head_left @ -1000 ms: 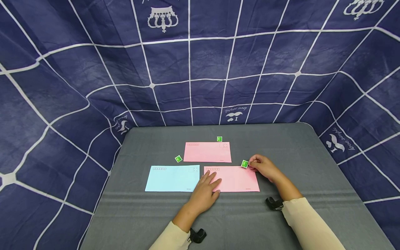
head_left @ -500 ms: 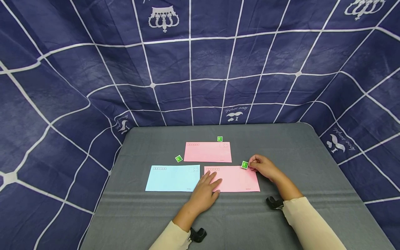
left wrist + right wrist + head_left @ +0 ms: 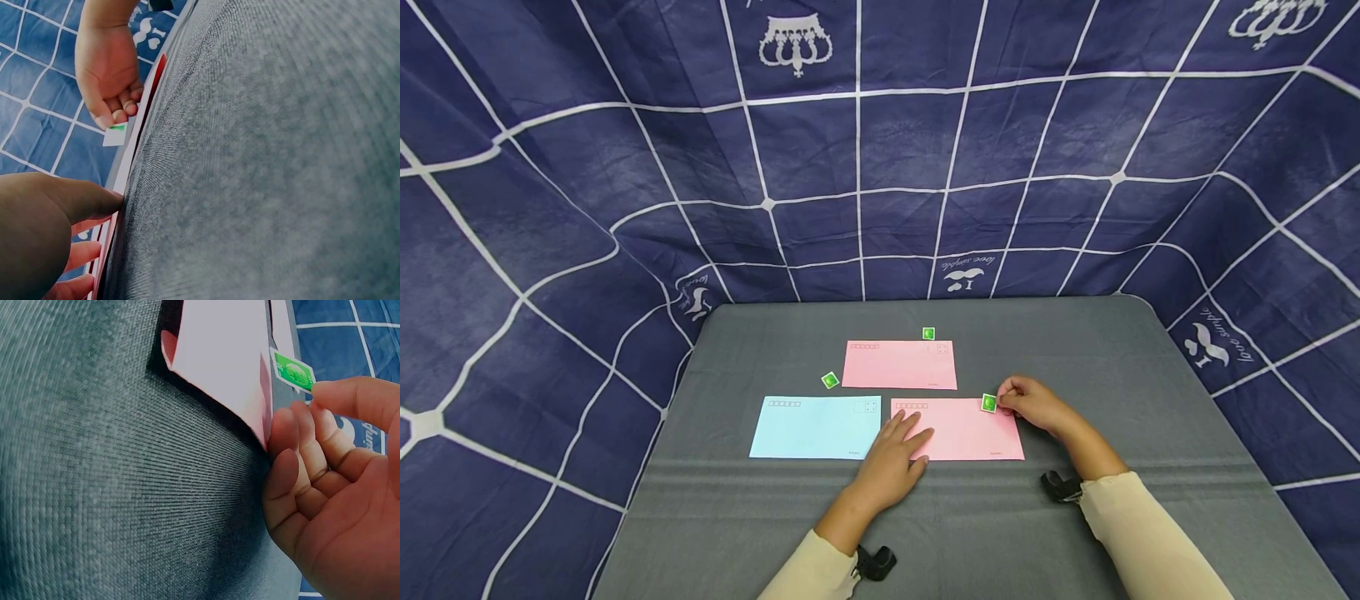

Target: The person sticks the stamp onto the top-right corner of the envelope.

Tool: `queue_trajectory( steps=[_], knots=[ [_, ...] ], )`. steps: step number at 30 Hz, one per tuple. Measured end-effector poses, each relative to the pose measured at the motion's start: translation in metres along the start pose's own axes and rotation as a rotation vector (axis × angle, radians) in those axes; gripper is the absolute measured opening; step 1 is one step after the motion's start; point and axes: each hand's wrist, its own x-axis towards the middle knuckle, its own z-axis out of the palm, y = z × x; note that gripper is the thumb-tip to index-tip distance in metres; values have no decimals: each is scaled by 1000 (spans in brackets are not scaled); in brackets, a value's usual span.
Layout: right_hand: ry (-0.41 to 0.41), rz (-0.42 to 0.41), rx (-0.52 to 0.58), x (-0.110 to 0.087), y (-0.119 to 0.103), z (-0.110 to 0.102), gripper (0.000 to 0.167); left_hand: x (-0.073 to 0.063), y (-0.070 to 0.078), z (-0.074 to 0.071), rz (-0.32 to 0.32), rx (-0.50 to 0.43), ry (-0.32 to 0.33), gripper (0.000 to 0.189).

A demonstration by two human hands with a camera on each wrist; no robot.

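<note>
In the head view, my left hand (image 3: 887,465) rests with spread, fairly straight fingers on the left part of the near pink envelope (image 3: 966,437). At that envelope's upper right corner, my right hand (image 3: 1033,405) pinches a green postage stamp (image 3: 988,403) with a white border by its edge. The right wrist view shows the stamp (image 3: 292,370) at the thumb and forefinger tips, tilted above the paper, with the other fingers curled near the envelope's corner. The left wrist view also has the stamp (image 3: 115,134) hanging from the right fingertips, its white margin towards the camera.
A light blue envelope (image 3: 812,433) lies left of my left hand. Behind is a second pink envelope (image 3: 898,367). Two loose green stamps lie on the grey table (image 3: 737,358): one stamp (image 3: 830,381) left of that envelope, another stamp (image 3: 928,333) behind it. Blue checked cloth (image 3: 895,225) encloses the table.
My right hand has lowered the stamp slightly, towards the near pink envelope's upper right corner. My left hand has stayed in place.
</note>
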Motion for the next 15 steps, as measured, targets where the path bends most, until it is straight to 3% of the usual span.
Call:
queue_trajectory(
  steps=[15],
  knots=[
    [-16, 19, -57, 4, 2, 0, 17, 0, 0, 0, 4, -1, 8, 43]
  ],
)
